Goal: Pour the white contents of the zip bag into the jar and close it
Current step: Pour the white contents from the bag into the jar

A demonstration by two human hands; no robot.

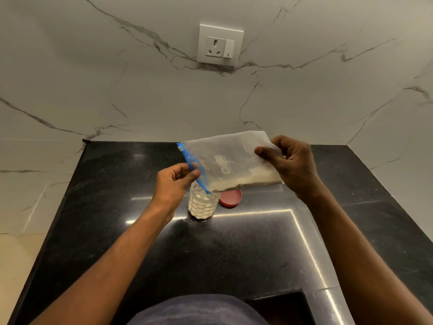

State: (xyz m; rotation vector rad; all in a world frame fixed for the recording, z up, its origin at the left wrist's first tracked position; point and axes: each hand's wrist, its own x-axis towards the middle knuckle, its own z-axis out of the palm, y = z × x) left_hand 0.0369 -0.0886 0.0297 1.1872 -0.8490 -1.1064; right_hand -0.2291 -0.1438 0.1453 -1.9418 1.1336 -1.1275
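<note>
Overhead, veined marble wall (117, 66) with socket (219, 45); below, glossy black granite counter (210, 254).

Two hands (174, 181) (291, 164), one zip bag (229, 160), one jar (202, 205), one red lid (230, 198).

A glossy black speckled stone counter (246, 249), with bright strips of reflected light, runs back to a marble wall. Standing on it near the middle is a clear faceted jar (202, 205), open-topped and mostly full of white contents. Just right of the jar, slightly behind it and close beside it, a red lid (230, 198) lies flat on the counter.
</note>
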